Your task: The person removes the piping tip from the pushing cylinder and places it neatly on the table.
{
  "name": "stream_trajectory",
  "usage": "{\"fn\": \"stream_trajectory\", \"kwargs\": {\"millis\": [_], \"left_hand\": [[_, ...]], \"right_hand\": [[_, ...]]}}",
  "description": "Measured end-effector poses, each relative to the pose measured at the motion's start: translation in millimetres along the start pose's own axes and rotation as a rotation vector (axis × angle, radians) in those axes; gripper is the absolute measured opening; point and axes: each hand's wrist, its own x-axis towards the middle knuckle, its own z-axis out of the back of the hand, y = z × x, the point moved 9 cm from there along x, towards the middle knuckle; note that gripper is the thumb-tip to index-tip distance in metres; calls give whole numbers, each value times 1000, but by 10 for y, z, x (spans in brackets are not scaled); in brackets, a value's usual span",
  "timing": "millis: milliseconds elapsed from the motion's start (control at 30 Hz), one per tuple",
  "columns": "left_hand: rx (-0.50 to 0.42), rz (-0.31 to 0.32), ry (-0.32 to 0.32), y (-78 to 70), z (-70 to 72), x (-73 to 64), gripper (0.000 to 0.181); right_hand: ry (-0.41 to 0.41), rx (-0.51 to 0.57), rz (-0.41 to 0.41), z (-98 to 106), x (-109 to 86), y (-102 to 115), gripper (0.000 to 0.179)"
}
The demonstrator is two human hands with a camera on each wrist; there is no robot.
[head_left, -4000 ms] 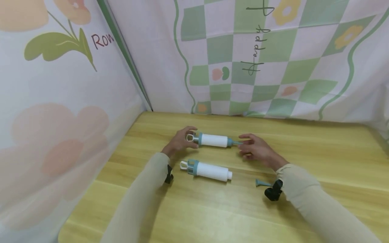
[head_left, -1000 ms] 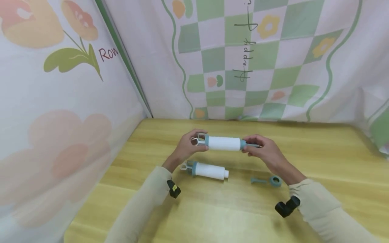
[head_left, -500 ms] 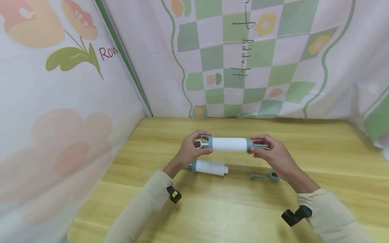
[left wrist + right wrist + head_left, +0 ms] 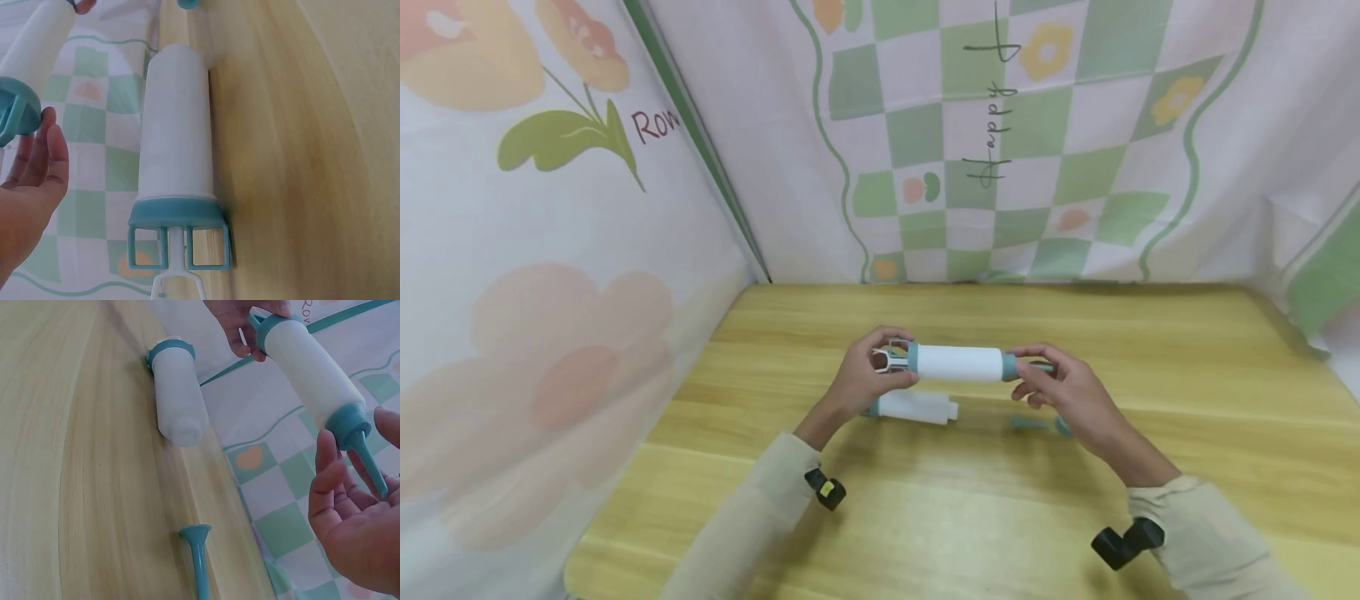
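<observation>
tube 1 (image 4: 960, 363) is supported by both hands above the wood-grain table (image 4: 925, 508), its long axis running left to right. it consists of a white barrel, a teal collar (image 4: 912, 358) with a white handle (image 4: 880, 360) at the left end, and a teal cap (image 4: 349, 422) with a slender teal nozzle (image 4: 372, 462) at the right end.

left hand (image 4: 857, 379): thumb and fingers grip tube 1 at the collar, with the handle lying inside the curve of the hand.

right hand (image 4: 1082, 400): thumb and fingers pinch tube 1 at the cap end, with the nozzle extending between them.

tube 2 (image 4: 916, 407) lies on its side on the table, nearer the person than tube 1. its teal collar carries 2 rectangular loops (image 4: 210, 265), and its other end narrows to a white neck (image 4: 952, 410). a loose nozzle (image 4: 199, 562) with a flared end lies on the table to the right of tube 2. a teal ring (image 4: 1063, 427), partly hidden by the right hand, lies just beside the loose nozzle.

1 black wrist camera is fitted at each beige sleeve (image 4: 745, 525). printed fabric (image 4: 760, 125) stands behind the table and at its left side.
</observation>
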Motion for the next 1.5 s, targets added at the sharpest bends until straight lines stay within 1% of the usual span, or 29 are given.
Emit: {"fn": "stream_trajectory", "kwargs": {"millis": [133,233,367,467,667,833,900,967,1067,1133,1267,1400,1500], "left_hand": [[-4,-30,14,-12,-37,-11,48],[2,-49,13,-27,-56,-28,47],[46,-61,-18,-36,-68,-53,45],[77,-58,-45,-29,-80,-70,43],[74,-32,-67,29,-126,-81,40],[33,32,-78,127,-153,-84,38],[11,51,-77,138,-161,-90,38],[7,51,-71,115,-168,-89,38],[8,29,-59,49,-176,-67,38],[18,12,-60,4,-172,-51,39],[17,0,-70,-53,-166,-39,39],[11,-2,-65,-58,-191,-29,39],[5,-4,-62,-49,-217,-20,40]], "right_hand": [[-9,-2,-27,-33,-17,12,43],[-17,8,-37,-61,-25,2,42],[-39,8,-17,-60,-24,-6,38],[-33,3,4,-58,-30,-13,36],[-34,-4,17,-33,-65,-67,35],[-45,-26,68,-8,-97,-80,33],[-47,-44,84,8,-107,-77,33],[-53,-67,91,41,-115,-67,33],[-66,-119,102,102,-126,-23,33],[-68,-152,107,138,-132,18,36],[-57,-207,111,180,-130,102,41],[-72,-232,107,253,-125,163,40],[-83,-236,84,302,-130,169,40]]}}
